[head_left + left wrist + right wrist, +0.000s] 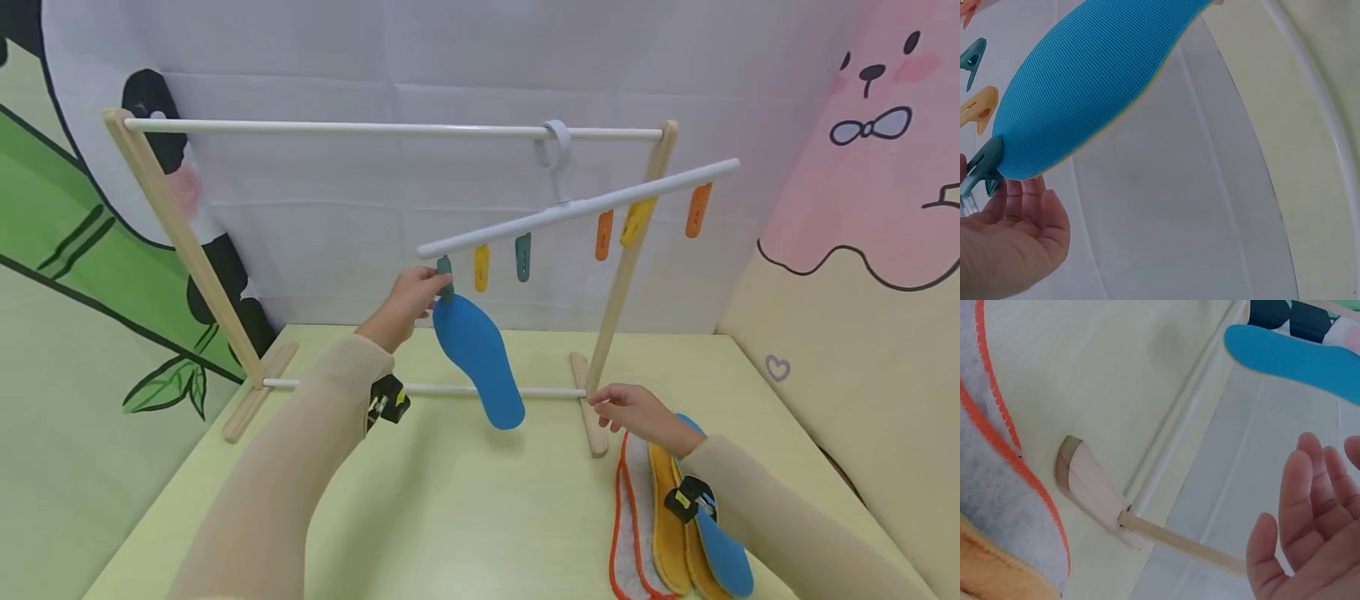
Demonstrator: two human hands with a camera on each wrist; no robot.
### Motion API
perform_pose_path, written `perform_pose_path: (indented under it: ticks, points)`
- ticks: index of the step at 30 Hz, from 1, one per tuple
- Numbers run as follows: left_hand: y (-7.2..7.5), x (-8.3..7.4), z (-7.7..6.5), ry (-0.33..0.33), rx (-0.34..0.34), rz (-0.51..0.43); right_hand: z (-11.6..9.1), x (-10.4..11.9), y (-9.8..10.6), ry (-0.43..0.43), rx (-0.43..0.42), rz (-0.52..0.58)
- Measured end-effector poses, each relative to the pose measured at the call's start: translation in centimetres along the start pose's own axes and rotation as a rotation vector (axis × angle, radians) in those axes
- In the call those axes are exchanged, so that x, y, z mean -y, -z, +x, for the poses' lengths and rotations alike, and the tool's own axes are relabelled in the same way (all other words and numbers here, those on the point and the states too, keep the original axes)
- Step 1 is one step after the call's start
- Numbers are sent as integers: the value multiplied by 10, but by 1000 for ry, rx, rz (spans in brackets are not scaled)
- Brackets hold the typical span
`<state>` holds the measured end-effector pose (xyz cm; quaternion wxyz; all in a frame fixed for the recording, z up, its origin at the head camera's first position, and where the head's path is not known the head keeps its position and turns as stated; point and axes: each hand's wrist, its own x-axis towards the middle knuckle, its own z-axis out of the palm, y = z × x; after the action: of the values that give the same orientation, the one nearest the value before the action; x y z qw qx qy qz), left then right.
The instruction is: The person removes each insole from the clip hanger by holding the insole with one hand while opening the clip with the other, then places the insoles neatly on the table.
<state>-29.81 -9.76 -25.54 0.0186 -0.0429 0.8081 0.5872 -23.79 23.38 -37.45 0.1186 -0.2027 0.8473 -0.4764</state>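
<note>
My left hand [411, 298] pinches the teal clothespin [446, 278] at the low left end of a white hanger bar [577, 207]. That clothespin bites the top end of a blue insole [480, 358], which hangs at a slant above the table. In the left wrist view the insole's ribbed face [1104, 81] fills the upper part, its end inside the clothespin's jaws. My right hand [637, 412] hovers near the right foot of the wooden rack [622, 275], fingers relaxed, holding nothing.
Other clothespins hang along the tilted bar, among them a yellow one [482, 268] and an orange one [698, 210]. The hanger's hook [558, 146] sits over the rack's top rod [337, 127]. Grey insoles with orange edging [637, 517], mustard ones [667, 525] and another blue insole [726, 554] lie beneath my right forearm.
</note>
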Motion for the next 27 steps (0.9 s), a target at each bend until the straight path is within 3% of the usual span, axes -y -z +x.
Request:
perform_pose_path:
  ticks: [16, 27]
  points:
    - [-6, 4, -13, 29, 2, -74, 18, 17, -9, 43, 38, -27]
    - [-11, 7, -20, 29, 7, -86, 36, 31, -13, 47, 15, -17]
